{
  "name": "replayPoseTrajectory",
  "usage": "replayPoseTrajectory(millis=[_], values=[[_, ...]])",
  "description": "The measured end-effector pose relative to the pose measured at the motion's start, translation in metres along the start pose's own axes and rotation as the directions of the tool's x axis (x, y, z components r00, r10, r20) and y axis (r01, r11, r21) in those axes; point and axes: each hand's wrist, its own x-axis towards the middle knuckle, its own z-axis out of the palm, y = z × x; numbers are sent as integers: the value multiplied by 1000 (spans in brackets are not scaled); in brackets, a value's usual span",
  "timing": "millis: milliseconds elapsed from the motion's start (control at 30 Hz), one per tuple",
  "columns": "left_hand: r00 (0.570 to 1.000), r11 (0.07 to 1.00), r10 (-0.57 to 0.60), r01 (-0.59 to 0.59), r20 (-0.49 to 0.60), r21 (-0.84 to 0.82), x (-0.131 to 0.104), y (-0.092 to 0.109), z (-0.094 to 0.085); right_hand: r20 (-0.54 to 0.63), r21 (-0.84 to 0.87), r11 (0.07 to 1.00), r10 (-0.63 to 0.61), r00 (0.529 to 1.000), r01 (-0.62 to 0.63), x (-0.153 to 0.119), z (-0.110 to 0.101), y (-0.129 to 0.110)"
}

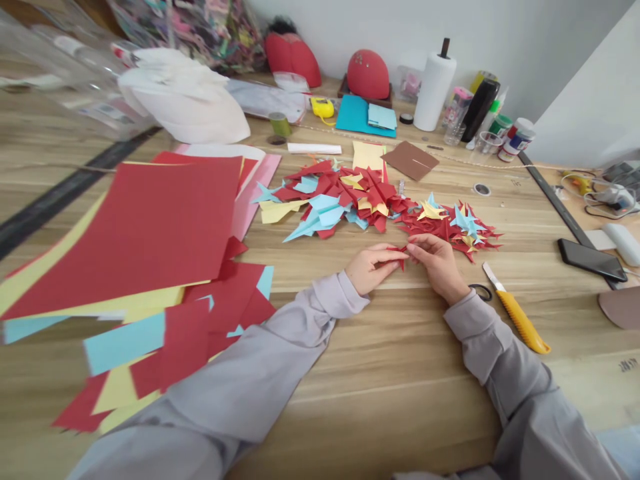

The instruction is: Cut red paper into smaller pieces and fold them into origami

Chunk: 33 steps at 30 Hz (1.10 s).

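A small folded red paper piece (401, 263) is held between both hands over the wooden table, just in front of the folded papers. My left hand (371, 267) pinches its left side between thumb and fingers. On its right side, the thumb and fingertips of my right hand (434, 261) close on it. Behind my hands lies a heap of folded red, blue and yellow paper planes (325, 210). A second heap of smaller pointed paper shapes (465, 220) lies behind and right of my right hand.
Red, yellow and blue paper sheets (175, 227) cover the left side. A yellow-handled cutter (523, 323) and black scissors handle (481, 291) lie right of my right hand. A phone (593, 260) is farther right. Bottles and a white roll (435, 90) stand behind.
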Motion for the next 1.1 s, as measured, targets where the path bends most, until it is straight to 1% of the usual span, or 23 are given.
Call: replayPoseTrajectory(millis=[67, 133, 233, 300, 400, 467, 533, 600, 733, 833, 967, 1100], values=[[999, 1000, -23, 23, -22, 7, 0, 0, 1, 5, -8, 1000, -10, 1000, 10, 0, 0, 1], [993, 995, -95, 95, -67, -3, 0, 1, 1, -4, -25, 999, -47, 999, 46, -1, 0, 3], [961, 969, -239, 228, -141, -94, 2, 0, 3, 4, -121, 973, -200, 980, 199, -6, 3, 6], [935, 944, -311, 284, -169, -170, 3, -2, 3, 70, -246, 916, -311, 948, 318, -10, 6, 7], [912, 917, -372, 331, -174, -225, 4, -6, 4, 187, -430, 779, -418, 889, 457, -14, 10, 7], [906, 907, -390, 347, -163, -240, 4, -8, 4, 238, -495, 693, -472, 849, 524, -15, 11, 6], [905, 904, -395, 351, -160, -245, 3, -8, 5, 271, -520, 640, -505, 820, 566, -14, 11, 6], [905, 907, -389, 345, -171, -241, 3, -9, 5, 276, -532, 621, -516, 811, 576, -13, 11, 7], [899, 909, -388, 335, -205, -249, 3, -9, 7, 244, -558, 607, -531, 811, 565, -12, 9, 9], [890, 895, -408, 346, -203, -280, 3, -10, 7, 228, -572, 594, -548, 805, 566, -12, 8, 10], [876, 863, -446, 368, -181, -347, 3, -10, 8, 215, -583, 605, -529, 821, 542, -12, 7, 10], [874, 836, -460, 368, -157, -407, 5, -6, 8, 195, -587, 629, -502, 843, 510, -12, 6, 11]])
